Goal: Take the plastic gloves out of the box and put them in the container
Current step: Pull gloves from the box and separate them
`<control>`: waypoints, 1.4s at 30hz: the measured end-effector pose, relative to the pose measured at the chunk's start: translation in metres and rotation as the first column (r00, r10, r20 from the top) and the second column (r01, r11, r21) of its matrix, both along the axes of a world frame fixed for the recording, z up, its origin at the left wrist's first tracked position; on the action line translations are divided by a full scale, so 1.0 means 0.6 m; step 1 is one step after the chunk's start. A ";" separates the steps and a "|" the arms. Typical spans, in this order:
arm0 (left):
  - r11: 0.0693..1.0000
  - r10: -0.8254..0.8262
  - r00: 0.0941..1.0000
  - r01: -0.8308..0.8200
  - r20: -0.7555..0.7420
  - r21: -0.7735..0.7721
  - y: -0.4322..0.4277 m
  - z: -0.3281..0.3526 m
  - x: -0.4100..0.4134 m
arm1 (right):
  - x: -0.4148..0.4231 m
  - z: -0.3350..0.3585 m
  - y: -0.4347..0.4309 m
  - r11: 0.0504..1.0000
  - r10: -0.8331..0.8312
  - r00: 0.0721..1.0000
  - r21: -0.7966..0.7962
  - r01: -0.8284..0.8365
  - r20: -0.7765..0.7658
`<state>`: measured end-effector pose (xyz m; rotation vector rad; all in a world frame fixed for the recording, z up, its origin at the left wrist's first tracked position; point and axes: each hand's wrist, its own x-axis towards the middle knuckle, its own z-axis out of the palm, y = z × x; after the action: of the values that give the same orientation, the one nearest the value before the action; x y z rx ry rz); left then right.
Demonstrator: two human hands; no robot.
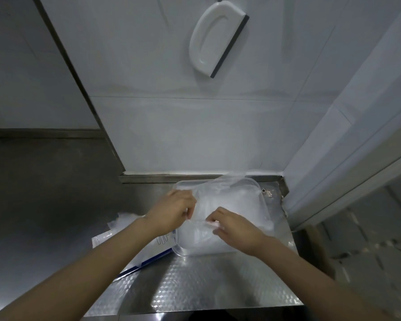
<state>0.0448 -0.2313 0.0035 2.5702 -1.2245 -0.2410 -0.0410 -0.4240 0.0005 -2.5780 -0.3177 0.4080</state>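
Note:
A clear plastic container (pixel 263 200) stands on the steel counter, filled with a heap of thin, see-through plastic gloves (pixel 232 202). Both hands are over its near left part. My left hand (pixel 171 212) pinches the glove plastic with curled fingers at the container's left side. My right hand (pixel 234 228) pinches the same plastic a little to the right and nearer to me. The white glove box (pixel 153 249) with a blue edge lies flat to the left of the container, partly under my left forearm.
The patterned steel counter (pixel 206 283) ends at a front edge close to me. A white tiled wall rises behind, with a white squeegee (pixel 215 38) hanging on it. A white frame (pixel 347 144) borders the right side. Loose plastic (pixel 118 221) lies left of the box.

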 end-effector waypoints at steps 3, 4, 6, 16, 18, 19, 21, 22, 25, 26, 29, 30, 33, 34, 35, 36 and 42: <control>0.968 -0.048 0.998 0.034 0.049 0.249 -0.004 -0.008 -0.004 | 0.004 -0.006 -0.003 0.998 -0.050 0.984 0.039 0.058 -0.170; 0.961 -0.046 0.997 0.026 0.066 0.274 -0.006 -0.007 -0.006 | 0.004 -0.004 -0.005 0.993 -0.098 0.985 0.051 0.106 -0.139; 0.974 0.022 0.994 -0.045 0.105 0.222 -0.013 0.001 -0.013 | 0.006 0.004 -0.009 0.970 -0.225 0.974 0.092 0.223 0.010; 0.880 0.167 0.983 -0.115 -0.073 0.460 -0.097 -0.072 -0.031 | 0.053 -0.053 -0.024 0.952 -0.072 0.997 -0.300 0.059 -0.035; 0.818 0.195 0.978 -0.125 -0.068 0.562 -0.100 -0.094 -0.030 | 0.055 -0.067 -0.037 0.922 -0.057 0.993 -0.387 0.012 -0.105; 0.793 0.200 0.978 -0.125 -0.061 0.596 -0.101 -0.104 -0.030 | 0.056 -0.072 -0.044 0.907 -0.049 0.991 -0.420 -0.006 -0.121; 0.762 0.203 0.978 -0.129 -0.045 0.635 -0.103 -0.118 -0.029 | 0.056 -0.079 -0.057 0.889 -0.031 0.991 -0.456 -0.031 -0.129; 0.757 0.202 0.979 -0.130 -0.040 0.640 -0.104 -0.121 -0.028 | 0.056 -0.080 -0.060 0.886 -0.025 0.991 -0.462 -0.039 -0.132; 0.757 0.191 0.980 -0.107 -0.061 0.645 -0.105 -0.127 -0.024 | 0.058 -0.086 -0.067 0.880 -0.001 0.990 -0.470 -0.067 -0.144; 0.756 0.194 0.978 -0.102 -0.073 0.646 -0.105 -0.127 -0.025 | 0.059 -0.089 -0.068 0.879 0.007 0.989 -0.471 -0.077 -0.149; 0.756 0.179 0.979 -0.075 -0.094 0.650 -0.100 -0.112 -0.023 | 0.064 -0.091 -0.067 0.885 0.015 0.981 -0.454 -0.105 -0.195; 0.763 0.170 0.980 -0.065 -0.103 0.644 -0.098 -0.103 -0.022 | 0.065 -0.088 -0.067 0.890 0.008 0.977 -0.444 -0.105 -0.214; 0.826 0.179 0.976 -0.082 -0.122 0.557 -0.093 -0.064 -0.015 | 0.063 -0.060 -0.069 0.907 -0.019 0.977 -0.414 -0.072 -0.212; 0.853 0.180 0.978 -0.099 -0.110 0.512 -0.089 -0.048 -0.013 | 0.062 -0.047 -0.067 0.915 -0.024 0.985 -0.401 -0.048 -0.173; 0.881 0.184 0.979 -0.124 -0.090 0.456 -0.086 -0.032 -0.014 | 0.056 -0.032 -0.064 0.924 -0.032 0.992 -0.382 -0.016 -0.119; 0.908 0.194 0.979 -0.157 -0.059 0.388 -0.082 -0.019 -0.014 | 0.051 -0.018 -0.058 0.938 -0.048 0.997 -0.345 0.026 -0.055; 0.915 0.402 0.907 -0.404 0.128 -0.014 -0.012 0.032 -0.051 | 0.012 0.041 0.033 0.993 -0.116 0.969 0.011 0.117 0.216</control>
<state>0.0143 -0.2385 0.0228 2.8100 -0.6972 0.0062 -0.0339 -0.4040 0.0248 -2.6314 -0.2395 0.0842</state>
